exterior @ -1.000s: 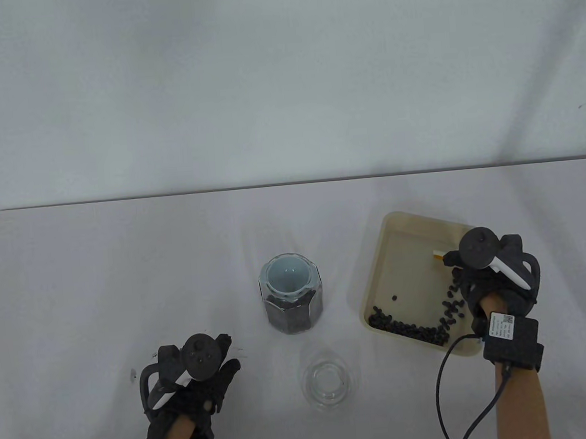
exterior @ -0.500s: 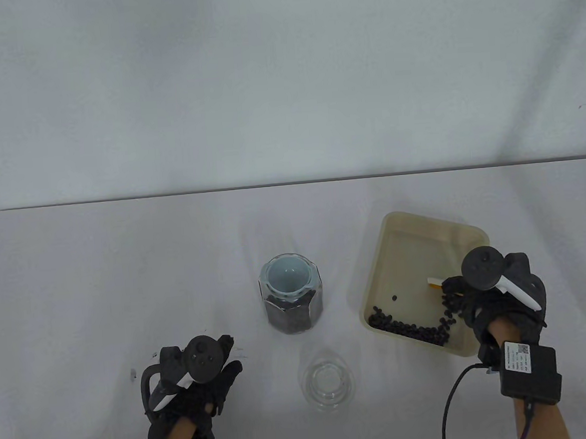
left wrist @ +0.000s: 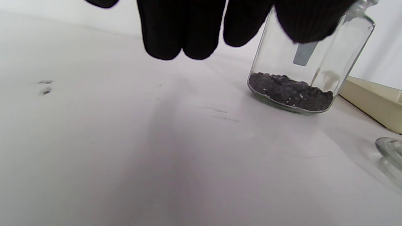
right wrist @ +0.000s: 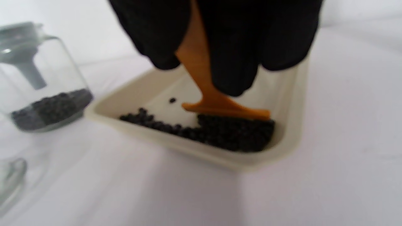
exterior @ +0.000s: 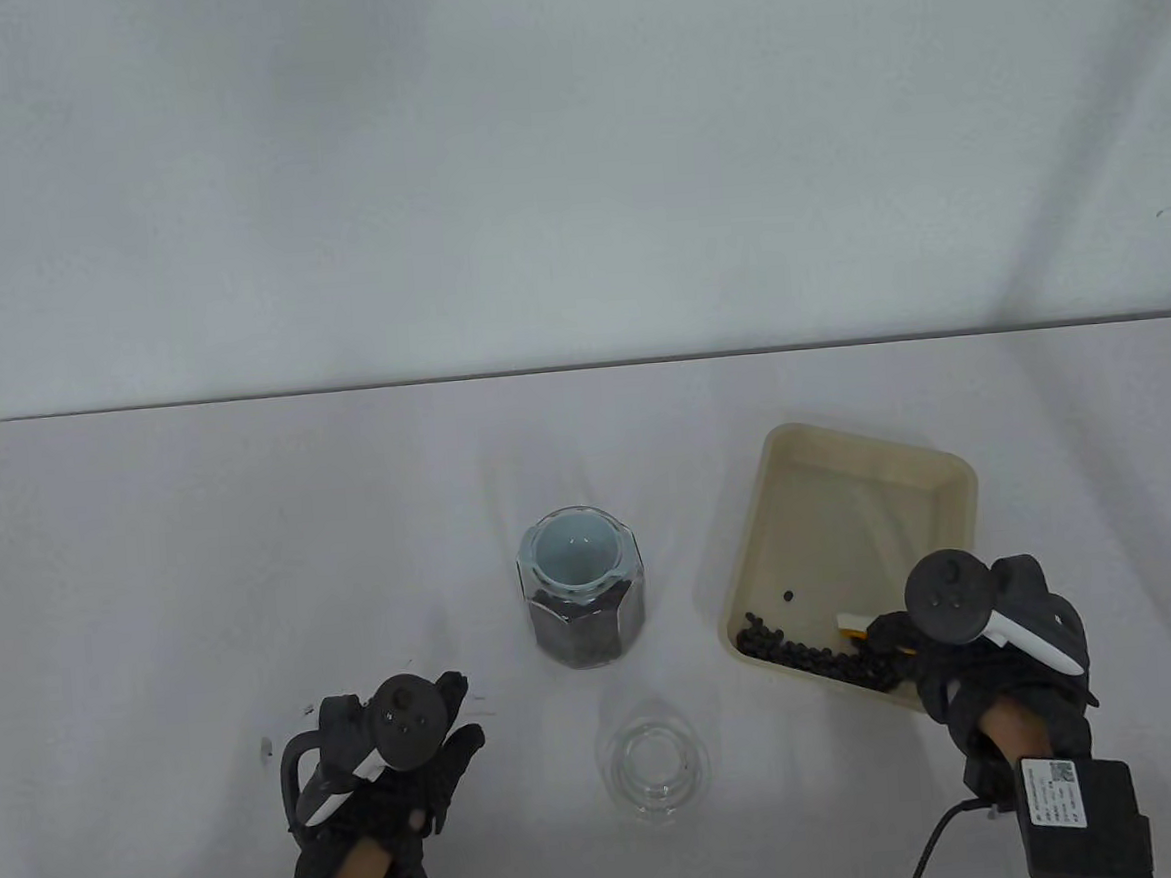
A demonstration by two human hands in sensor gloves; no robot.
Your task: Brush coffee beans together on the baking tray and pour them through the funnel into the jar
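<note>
Cream baking tray (exterior: pixel 958 493) at about four o'clock on the white table (exterior: pixel 202 546), near-black coffee beans (exterior: pixel 811 656) along its six o'clock wall; orange brush (right wrist: pixel 216 105) under black glove fingers (right wrist: pixel 234 47); clear glass jar (exterior: pixel 586 614) holding a pale grey funnel (exterior: pixel 573 552)

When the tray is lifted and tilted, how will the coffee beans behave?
The coffee beans look small, rounded and loose, so they will probably roll and slide together toward the low side. One stray bean lies apart and may roll its own way. The baking tray has raised walls, which should contain them.
</note>
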